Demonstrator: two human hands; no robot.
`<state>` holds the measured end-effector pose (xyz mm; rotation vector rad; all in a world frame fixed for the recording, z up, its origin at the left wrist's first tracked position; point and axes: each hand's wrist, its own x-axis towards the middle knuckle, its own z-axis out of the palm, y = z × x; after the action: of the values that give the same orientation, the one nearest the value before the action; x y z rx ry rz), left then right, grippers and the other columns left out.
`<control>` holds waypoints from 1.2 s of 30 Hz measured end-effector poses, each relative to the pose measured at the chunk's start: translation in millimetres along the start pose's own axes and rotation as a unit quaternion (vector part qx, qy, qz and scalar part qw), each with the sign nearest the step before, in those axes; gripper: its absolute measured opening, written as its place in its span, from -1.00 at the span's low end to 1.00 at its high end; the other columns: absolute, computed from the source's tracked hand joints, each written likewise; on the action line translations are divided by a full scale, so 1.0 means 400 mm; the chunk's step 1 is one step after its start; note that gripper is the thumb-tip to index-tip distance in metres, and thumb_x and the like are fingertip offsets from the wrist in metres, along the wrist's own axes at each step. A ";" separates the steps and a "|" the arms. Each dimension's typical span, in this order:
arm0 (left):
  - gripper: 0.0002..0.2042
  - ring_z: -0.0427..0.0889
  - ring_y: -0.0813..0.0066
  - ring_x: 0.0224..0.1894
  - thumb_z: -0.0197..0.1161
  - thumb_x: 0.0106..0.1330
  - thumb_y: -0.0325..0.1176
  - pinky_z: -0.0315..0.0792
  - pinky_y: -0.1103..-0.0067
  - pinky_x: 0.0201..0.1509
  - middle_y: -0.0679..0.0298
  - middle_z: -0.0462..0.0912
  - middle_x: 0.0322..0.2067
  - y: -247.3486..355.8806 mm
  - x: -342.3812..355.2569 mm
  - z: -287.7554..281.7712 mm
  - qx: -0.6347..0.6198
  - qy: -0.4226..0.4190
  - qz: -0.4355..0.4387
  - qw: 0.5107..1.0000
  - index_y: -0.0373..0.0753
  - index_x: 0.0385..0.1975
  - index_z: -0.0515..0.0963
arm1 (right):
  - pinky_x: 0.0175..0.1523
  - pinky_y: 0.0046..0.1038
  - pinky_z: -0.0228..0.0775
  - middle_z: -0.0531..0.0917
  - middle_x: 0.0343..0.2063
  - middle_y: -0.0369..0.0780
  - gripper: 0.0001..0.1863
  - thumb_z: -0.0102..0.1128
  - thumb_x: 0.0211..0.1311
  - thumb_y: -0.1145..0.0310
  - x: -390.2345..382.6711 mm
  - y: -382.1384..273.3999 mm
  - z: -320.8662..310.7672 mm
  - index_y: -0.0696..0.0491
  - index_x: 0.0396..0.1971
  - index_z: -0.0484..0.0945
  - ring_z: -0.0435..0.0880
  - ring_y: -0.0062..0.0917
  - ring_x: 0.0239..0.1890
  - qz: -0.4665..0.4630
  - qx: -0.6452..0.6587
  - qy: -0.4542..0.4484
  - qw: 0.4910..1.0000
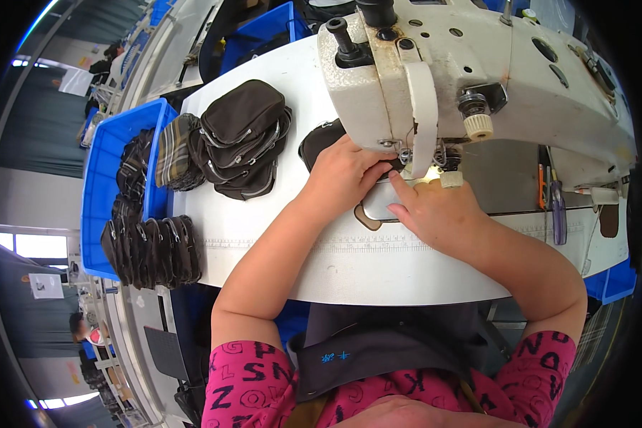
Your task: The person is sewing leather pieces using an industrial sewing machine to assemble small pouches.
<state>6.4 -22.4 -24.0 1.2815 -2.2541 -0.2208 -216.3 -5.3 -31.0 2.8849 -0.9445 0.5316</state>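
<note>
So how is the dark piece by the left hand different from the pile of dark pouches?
The dark piece lies by itself, while the pile of dark pouches has several stacked up.
The dark piece is partly hidden by the left hand and the sewing machine; the pile has no hand on it.
Both are dark and on the white table.

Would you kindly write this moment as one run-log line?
left grip: on dark pouch | right grip: close beside left, at sewing machine | pouch stack: on white table, leftward
</note>
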 end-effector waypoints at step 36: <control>-0.87 0.72 0.22 -0.16 0.40 0.25 -0.37 0.62 0.38 -0.12 0.28 0.76 -0.27 0.011 0.004 0.003 0.011 0.006 -0.021 1.000 -0.12 -0.23 0.78 | -0.53 -0.38 0.34 0.56 -0.76 -0.35 -0.51 0.25 0.40 -0.02 0.002 0.007 0.004 0.10 0.05 0.64 0.51 -0.45 -0.74 0.008 -0.036 0.009 0.999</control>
<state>1.6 -21.4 -22.8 1.3396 -2.2274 -0.2040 -216.8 -8.4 -32.2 2.8078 -0.9634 0.5118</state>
